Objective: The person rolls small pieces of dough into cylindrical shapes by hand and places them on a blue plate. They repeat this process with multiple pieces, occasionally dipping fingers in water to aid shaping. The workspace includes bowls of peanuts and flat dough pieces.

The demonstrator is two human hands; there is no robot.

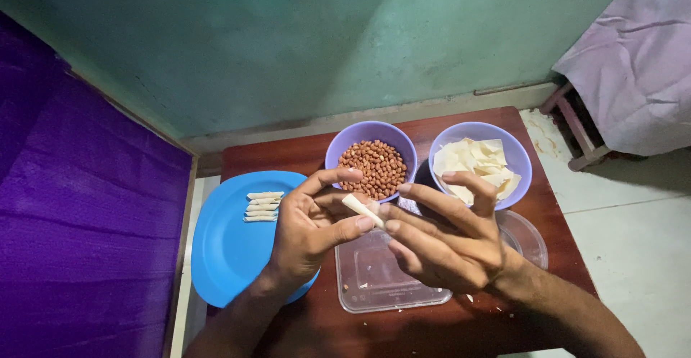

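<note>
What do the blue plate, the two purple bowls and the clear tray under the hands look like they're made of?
Blue plate: likely plastic, with flat even colour and a dull sheen. Purple bowls, one of peanuts and one of pale wrapper pieces: likely plastic too, with thin smooth matte rims. Clear tray: thin see-through plastic, since the brown wooden-looking table shows through it.

Both forearms rise from the lower edge of the frame. The left hand [306,232] and right hand [446,246] meet at centre, fingertips pinched together, remaining fingers spread.
</note>
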